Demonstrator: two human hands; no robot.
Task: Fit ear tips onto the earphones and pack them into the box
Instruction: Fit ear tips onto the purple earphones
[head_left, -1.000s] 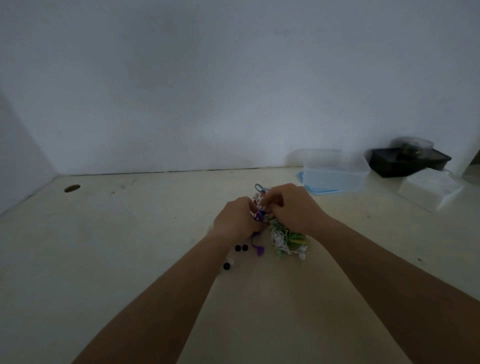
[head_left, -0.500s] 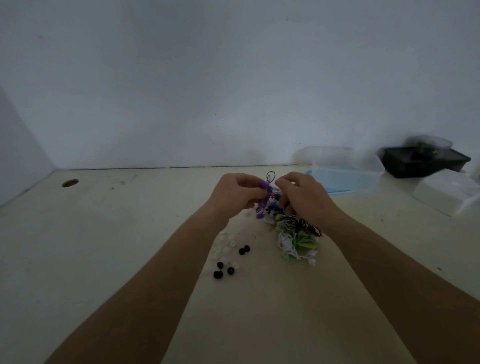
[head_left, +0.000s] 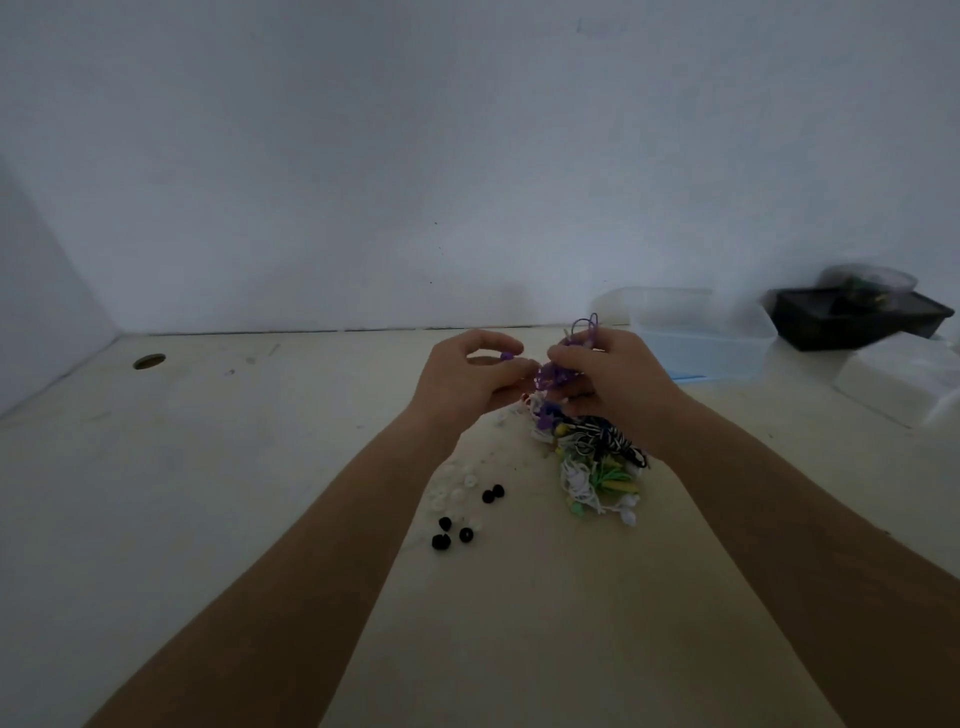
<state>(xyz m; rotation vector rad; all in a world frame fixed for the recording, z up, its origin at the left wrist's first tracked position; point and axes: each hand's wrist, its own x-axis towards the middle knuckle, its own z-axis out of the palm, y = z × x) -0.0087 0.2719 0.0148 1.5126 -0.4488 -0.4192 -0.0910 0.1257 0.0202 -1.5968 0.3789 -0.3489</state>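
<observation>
Now that the purple earphones (head_left: 553, 375) are coming clear of the tangled pile of earphones (head_left: 592, 460), both hands are working just above the pile's far end instead of pressing down into it as they were a second ago. The left hand (head_left: 460, 382) is pinching a small purple earbud (head_left: 506, 356) between thumb and forefinger. The right hand (head_left: 621, 382) is gripping the bunched purple cord, one loop of it poking up past the fingers. Half a second ago the hands were nearly touching; now they are drawing a little apart, so the bud is being teased out on its lead.

I am reading this as the end of the untangling for this set, with the fitting step coming next. Whether the bud is already wearing a tip is too small to tell.

The loose tips are lying on the table (head_left: 260, 467) to the near left of the pile: the black ear tips (head_left: 466, 534) are showing plainly, and the white ear tips (head_left: 457, 483) scattered among them are barely standing out against the surface. One of these is likely going to be needed next, which means freeing a hand.

The clear box (head_left: 701, 338) is standing beyond the pile to the right, well apart from it, over a blue lid (head_left: 685, 375). Its contents are not showing. Farther right of the pile, a black tray (head_left: 857, 319) and a white box (head_left: 904, 379) are sitting blurred.
</observation>
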